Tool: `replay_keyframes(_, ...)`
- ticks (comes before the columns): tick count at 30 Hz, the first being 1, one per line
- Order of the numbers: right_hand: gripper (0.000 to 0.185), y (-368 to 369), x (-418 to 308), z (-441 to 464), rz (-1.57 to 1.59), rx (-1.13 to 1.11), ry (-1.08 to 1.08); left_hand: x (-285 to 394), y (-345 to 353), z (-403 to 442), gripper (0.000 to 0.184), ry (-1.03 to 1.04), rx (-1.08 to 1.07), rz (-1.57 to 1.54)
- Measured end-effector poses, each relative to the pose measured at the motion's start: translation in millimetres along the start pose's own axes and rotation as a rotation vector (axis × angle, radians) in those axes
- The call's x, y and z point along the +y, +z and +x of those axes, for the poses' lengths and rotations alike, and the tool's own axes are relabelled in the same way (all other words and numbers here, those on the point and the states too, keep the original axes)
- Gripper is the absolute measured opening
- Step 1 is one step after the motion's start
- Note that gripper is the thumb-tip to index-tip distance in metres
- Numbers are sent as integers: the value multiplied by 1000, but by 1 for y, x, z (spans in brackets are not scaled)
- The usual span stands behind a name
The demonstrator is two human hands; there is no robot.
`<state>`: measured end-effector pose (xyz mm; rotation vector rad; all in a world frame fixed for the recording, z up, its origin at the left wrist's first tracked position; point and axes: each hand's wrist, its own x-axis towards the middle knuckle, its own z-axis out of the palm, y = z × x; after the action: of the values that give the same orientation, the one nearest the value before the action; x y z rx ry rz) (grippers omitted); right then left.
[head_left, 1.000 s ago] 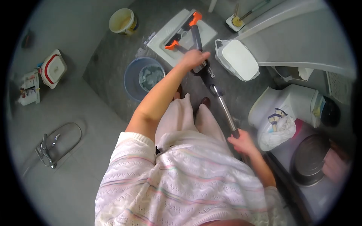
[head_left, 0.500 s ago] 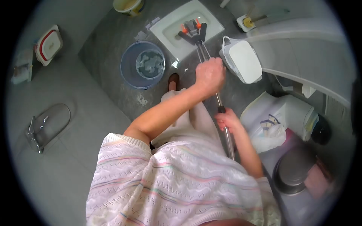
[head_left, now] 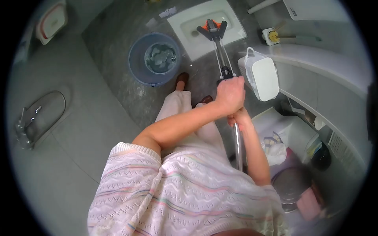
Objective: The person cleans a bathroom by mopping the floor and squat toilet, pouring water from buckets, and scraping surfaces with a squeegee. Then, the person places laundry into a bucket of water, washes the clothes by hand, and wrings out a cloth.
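Observation:
A squeeze mop with a metal pole [head_left: 238, 149] slants from beside my body toward a white squat toilet [head_left: 182, 29]. Its dark grey and orange mop head [head_left: 212, 29] is over the toilet basin; I cannot tell whether it touches. My left hand [head_left: 231, 94] is wrapped round the handle, just below a dark fitting where two thin rods meet the pole. Directly under it, my right hand [head_left: 239, 118] grips the pole, its fingers partly hidden by the left hand. The two hands nearly touch.
A blue bucket [head_left: 134, 65] of cloudy water stands left of the toilet. To the right is a white lidded bin [head_left: 264, 78] with a bag. A brush [head_left: 293, 37] in a holder lies beyond it. Near my right arm are a tub [head_left: 293, 124] and dark basin [head_left: 291, 185].
My left hand has come down along the mop handle toward my right hand, exposing the dark fitting above it. The orange parts of the mop head look closer together. The view has shifted slightly.

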<state>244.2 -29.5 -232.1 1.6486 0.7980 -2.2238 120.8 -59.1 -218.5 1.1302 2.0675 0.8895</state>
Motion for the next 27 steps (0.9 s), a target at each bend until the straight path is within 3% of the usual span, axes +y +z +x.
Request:
replay_keyframes(3, 11, -1, -3, 0, -105, 31, 47, -24, -13, 15, 27, 34, 102, -91)
replay_keyframes(6, 14, -4, 11, -12, -192, 66, 33, -67, -21, 47, 33, -69, 165, -25)
replay_keyframes(8, 16, -2, 16, -32, -199, 93, 80, -100, -23, 63, 36, -184, 2, -153)
replay_keyframes(9, 15, -2, 18, -36, -197, 93, 103, -103, -28, 65, 47, -139, -93, -25)
replay_keyframes(13, 15, 1, 21, -44, -123, 93, 181, -144, -12, 69, 67, -179, -166, 48)
replay_keyframes(16, 14, 2, 24, -35, -92, 99, 219, -183, -6, 49, 67, -337, -252, 16)
replay_keyframes(18, 14, -1, 24, -24, -109, 117, 243, -221, 2, 27, 55, -364, -191, 91)
replay_keyframes(20, 13, -3, 25, -14, -131, 122, 266, -248, -18, 6, 48, -558, -352, 104)
replay_keyframes(24, 14, -2, 19, -4, -107, 160, 313, -330, -32, -48, 49, -930, -336, 135)
replay_keyframes(27, 14, 0, 16, 6, -96, 166, 305, -386, -43, -82, 54, -1042, -245, 92)
